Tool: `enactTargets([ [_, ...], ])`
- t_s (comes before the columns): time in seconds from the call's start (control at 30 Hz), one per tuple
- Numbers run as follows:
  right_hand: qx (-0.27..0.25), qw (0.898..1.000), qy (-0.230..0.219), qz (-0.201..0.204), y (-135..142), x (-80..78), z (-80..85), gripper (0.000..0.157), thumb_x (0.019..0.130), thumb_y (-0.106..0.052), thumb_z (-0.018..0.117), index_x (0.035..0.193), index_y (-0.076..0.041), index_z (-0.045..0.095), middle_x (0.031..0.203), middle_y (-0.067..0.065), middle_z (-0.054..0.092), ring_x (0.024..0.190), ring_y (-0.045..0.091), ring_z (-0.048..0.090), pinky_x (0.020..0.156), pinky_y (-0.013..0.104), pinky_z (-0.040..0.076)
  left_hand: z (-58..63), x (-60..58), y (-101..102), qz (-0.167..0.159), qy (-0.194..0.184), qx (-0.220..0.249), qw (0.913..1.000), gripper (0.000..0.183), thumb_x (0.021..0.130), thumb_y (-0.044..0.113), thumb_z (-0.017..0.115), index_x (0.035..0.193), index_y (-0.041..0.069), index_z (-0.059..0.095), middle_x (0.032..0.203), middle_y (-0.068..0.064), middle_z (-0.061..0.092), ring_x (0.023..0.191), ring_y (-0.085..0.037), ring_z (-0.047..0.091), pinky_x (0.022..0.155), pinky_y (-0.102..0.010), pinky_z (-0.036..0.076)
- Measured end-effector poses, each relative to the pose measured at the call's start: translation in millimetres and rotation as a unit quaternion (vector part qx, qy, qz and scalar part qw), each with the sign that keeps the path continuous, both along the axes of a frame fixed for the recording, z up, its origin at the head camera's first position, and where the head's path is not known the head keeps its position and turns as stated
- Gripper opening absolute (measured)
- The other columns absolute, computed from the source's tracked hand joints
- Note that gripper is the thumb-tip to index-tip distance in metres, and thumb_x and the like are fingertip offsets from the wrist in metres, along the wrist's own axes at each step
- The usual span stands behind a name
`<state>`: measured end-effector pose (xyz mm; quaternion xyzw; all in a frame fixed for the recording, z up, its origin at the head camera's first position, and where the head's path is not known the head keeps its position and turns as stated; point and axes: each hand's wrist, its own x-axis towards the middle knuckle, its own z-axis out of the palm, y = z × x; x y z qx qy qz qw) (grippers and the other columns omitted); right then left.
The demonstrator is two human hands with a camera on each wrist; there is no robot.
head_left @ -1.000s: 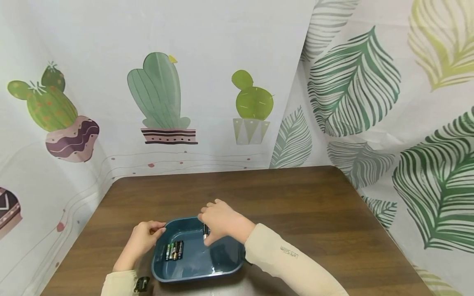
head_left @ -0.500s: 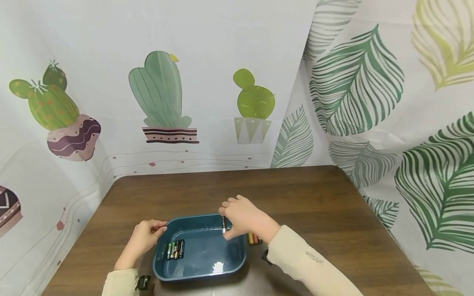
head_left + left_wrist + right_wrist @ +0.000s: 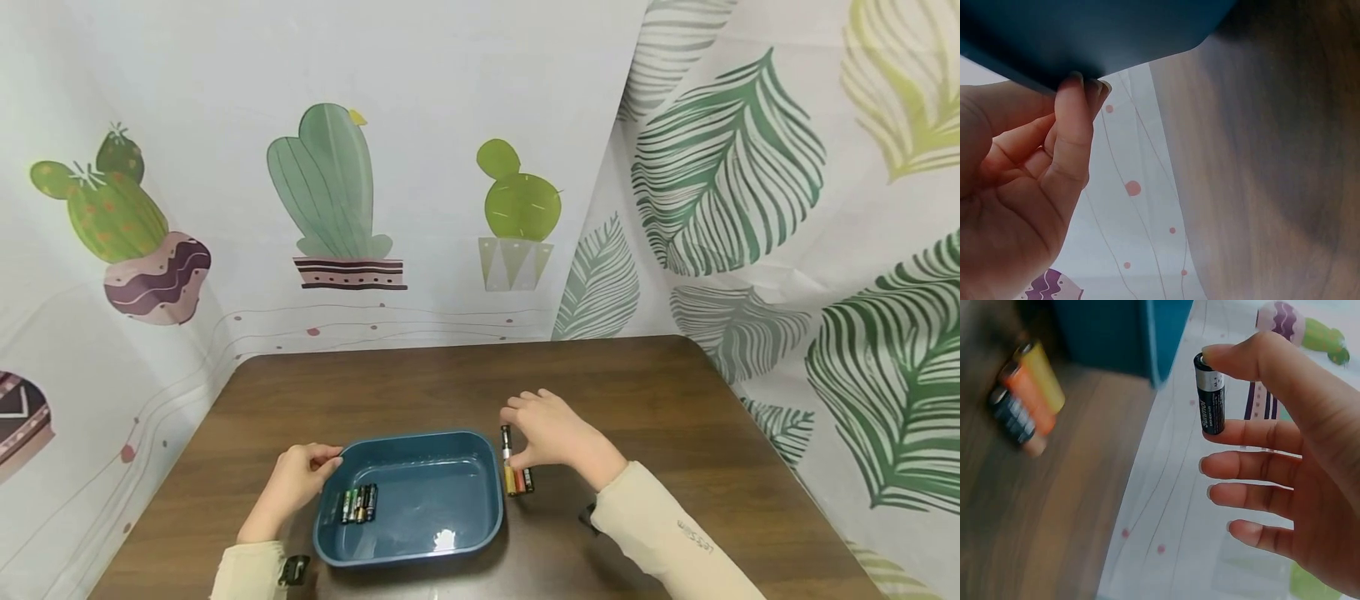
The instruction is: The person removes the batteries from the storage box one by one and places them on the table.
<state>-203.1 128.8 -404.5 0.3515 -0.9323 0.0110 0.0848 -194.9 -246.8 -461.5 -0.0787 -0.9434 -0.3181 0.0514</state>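
My left hand (image 3: pixel 294 485) pinches the rim of a dark blue tray (image 3: pixel 420 521) at its far left corner; the left wrist view shows thumb and fingers meeting on the tray's edge. Several AA-size batteries (image 3: pixel 360 503) lie side by side in the left part of the tray. Just right of the tray, my right hand (image 3: pixel 553 429) holds a black and silver battery (image 3: pixel 1211 397) by its ends between thumb and index finger, the other fingers spread. On the table below it lie a yellow battery (image 3: pixel 1044 376), an orange battery (image 3: pixel 1027 399) and a black, copper-ended battery (image 3: pixel 1015 420) in a row.
The brown wooden table (image 3: pixel 637 392) reaches back to a white cloth (image 3: pixel 435 200) printed with cacti and leaves. Dark wrist-worn devices show near both cuffs, one of them a black device (image 3: pixel 294 570) by the left sleeve.
My right hand has moved right from above the tray to over the table, carrying the battery. The row of batteries beside the tray has come into view. The left hand keeps its hold.
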Motion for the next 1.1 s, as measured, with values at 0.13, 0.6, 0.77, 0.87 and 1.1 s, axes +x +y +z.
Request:
enactTargets([
  [0.13,-0.009,1.0,-0.014,-0.018,18,-0.7,-10.2,0.043,0.057,-0.047,0.072,0.088,-0.019,0.062,0.084,-0.007,0.056,0.084,0.017,0.052,0.08,0.045,0.04,-0.5,-0.4,0,0.003,-0.003,0.001,1.0,0.015,0.079,0.009,0.064,0.092,0.003,0.069,0.079,-0.006,0.064,0.056,-0.01,0.048,0.047,-0.023,0.04],
  [0.6,0.001,0.996,-0.079,-0.035,40,-1.3,-55.8,0.045,0.057,-0.041,0.076,0.092,-0.017,0.063,0.086,-0.004,0.058,0.084,0.02,0.054,0.081,0.05,0.039,-0.4,0.5,0,0.0,-0.001,-0.003,1.0,0.015,0.079,0.008,0.064,0.092,0.003,0.069,0.076,-0.004,0.063,0.056,-0.011,0.047,0.046,-0.023,0.039],
  [0.77,-0.003,0.995,-0.094,-0.04,42,-3.2,-66.3,0.043,0.057,-0.042,0.077,0.09,-0.017,0.063,0.082,-0.005,0.056,0.079,0.018,0.052,0.078,0.048,0.04,-1.2,0.2,0,0.001,-0.002,-0.003,1.0,0.015,0.079,0.009,0.064,0.092,0.004,0.069,0.078,-0.005,0.064,0.058,-0.011,0.048,0.048,-0.023,0.039],
  [0.87,-0.004,0.994,-0.099,-0.041,42,-3.3,-69.6,0.043,0.057,-0.043,0.077,0.089,-0.017,0.063,0.08,-0.006,0.056,0.077,0.016,0.051,0.073,0.043,0.041,-1.2,0.0,0,-0.001,-0.002,-0.001,1.0,0.015,0.079,0.009,0.064,0.092,0.004,0.069,0.081,-0.006,0.064,0.059,-0.011,0.049,0.048,-0.023,0.04],
  [1.1,-0.018,0.994,-0.101,-0.036,41,-2.9,-72.4,0.041,0.056,-0.041,0.078,0.086,-0.018,0.063,0.077,-0.006,0.056,0.072,0.013,0.05,0.064,0.034,0.037,0.6,0.4,0,-0.002,-0.006,0.0,1.0,0.015,0.079,0.007,0.063,0.092,0.003,0.069,0.08,-0.006,0.064,0.06,-0.012,0.049,0.049,-0.023,0.04],
])
